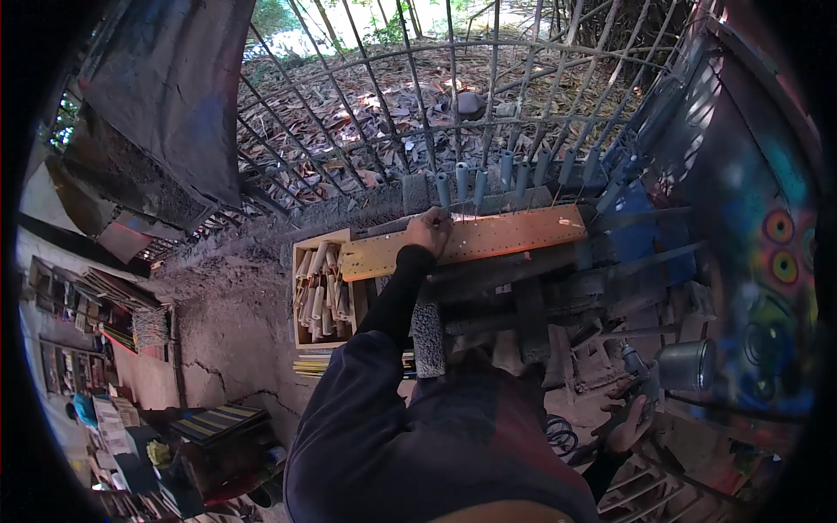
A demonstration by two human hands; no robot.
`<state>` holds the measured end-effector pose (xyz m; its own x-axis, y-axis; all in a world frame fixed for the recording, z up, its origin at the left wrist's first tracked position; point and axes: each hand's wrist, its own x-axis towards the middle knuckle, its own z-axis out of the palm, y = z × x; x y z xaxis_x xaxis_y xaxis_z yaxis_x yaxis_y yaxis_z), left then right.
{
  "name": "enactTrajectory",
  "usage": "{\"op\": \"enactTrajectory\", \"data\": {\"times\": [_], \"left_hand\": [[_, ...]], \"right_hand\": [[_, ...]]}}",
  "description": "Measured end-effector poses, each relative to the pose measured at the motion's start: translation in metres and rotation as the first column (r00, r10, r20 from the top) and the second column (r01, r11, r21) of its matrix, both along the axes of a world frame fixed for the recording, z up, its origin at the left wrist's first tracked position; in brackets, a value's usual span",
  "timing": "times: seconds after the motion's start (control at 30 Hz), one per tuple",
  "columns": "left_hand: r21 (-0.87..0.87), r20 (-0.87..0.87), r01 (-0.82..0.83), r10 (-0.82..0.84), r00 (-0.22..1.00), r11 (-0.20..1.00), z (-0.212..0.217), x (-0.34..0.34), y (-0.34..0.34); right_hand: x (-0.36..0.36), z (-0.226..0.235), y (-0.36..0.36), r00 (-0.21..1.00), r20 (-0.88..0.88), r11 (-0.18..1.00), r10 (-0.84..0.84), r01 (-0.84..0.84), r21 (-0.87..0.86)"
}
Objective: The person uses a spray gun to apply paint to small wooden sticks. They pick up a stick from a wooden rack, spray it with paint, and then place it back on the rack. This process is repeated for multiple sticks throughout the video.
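A long orange board point(506, 237) with rows of small holes lies across the bench in front of me. My left hand point(430, 231) is closed over the board's upper edge, fingers pinched together; whatever is between them is too small to make out. Past that edge stand several grey-blue tubes point(462, 179), some with thin rods running down toward the board. Low on the right, my right hand point(629, 425) is closed around the handle of a spray gun point(641, 370) with a metal cup point(689, 364). Part of its grip is in shadow.
A wooden box point(297, 261) of tan paper-like rolls point(321, 292) touches the board's left end. Metal bars point(427, 131) rise behind the bench. A paint-spattered panel point(767, 261) stands at right. Striped boards point(220, 423) lie lower left. A dark hose point(732, 410) runs near the gun.
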<state>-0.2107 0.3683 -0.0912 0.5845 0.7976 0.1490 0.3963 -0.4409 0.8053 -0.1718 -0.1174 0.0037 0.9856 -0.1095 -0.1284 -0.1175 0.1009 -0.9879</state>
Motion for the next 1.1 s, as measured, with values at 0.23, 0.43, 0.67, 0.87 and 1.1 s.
{"op": "enactTrajectory", "data": {"times": [0.23,0.43,0.67,0.87,1.1], "left_hand": [[0.090,-0.086,0.047,-0.039,0.995,0.995,0.005,0.000,0.003],[0.150,-0.082,0.057,-0.046,0.996,0.987,0.021,0.000,-0.001],[-0.012,0.080,0.009,-0.008,0.997,1.000,0.022,-0.011,0.015],[-0.037,-0.020,-0.002,0.002,1.000,0.999,0.028,-0.022,0.013],[-0.077,0.042,0.007,-0.004,0.999,0.997,0.021,-0.025,0.014]], "right_hand": [[0.001,-0.004,0.002,0.995,0.065,0.997,0.077,-0.076,-0.019],[0.003,-0.007,0.001,0.994,0.097,0.998,0.059,-0.058,-0.012],[-0.002,-0.007,0.002,0.998,0.019,0.995,-0.056,0.054,0.081],[0.001,0.002,0.005,0.988,0.080,0.991,0.133,-0.135,0.021],[0.003,0.005,0.012,0.976,0.122,0.983,0.183,-0.177,-0.056]]}}
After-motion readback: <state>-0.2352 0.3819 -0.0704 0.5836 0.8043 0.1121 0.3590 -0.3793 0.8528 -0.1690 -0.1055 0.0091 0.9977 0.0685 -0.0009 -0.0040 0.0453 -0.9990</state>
